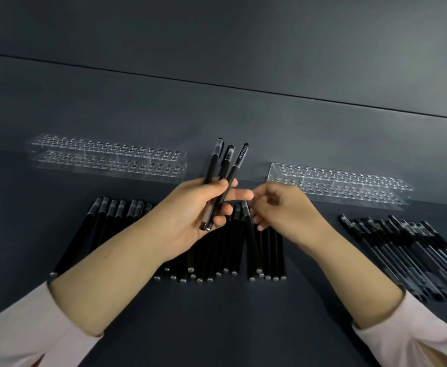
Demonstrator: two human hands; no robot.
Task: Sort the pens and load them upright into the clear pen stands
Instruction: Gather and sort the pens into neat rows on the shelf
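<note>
left hand grips three pens | right hand beside, grip unclear

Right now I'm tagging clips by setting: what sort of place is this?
Likely a stationery sorting bench: rows of black pens lie on a dark table, with a clear, empty left pen stand and right pen stand behind.

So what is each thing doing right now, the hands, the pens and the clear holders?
Left hand, holding three pens fanned out.
Right hand, fingers curled over the middle pen row; grip unclear.
Left stand, empty.
Right stand, empty.
Right pen pile, lying flat.
</note>
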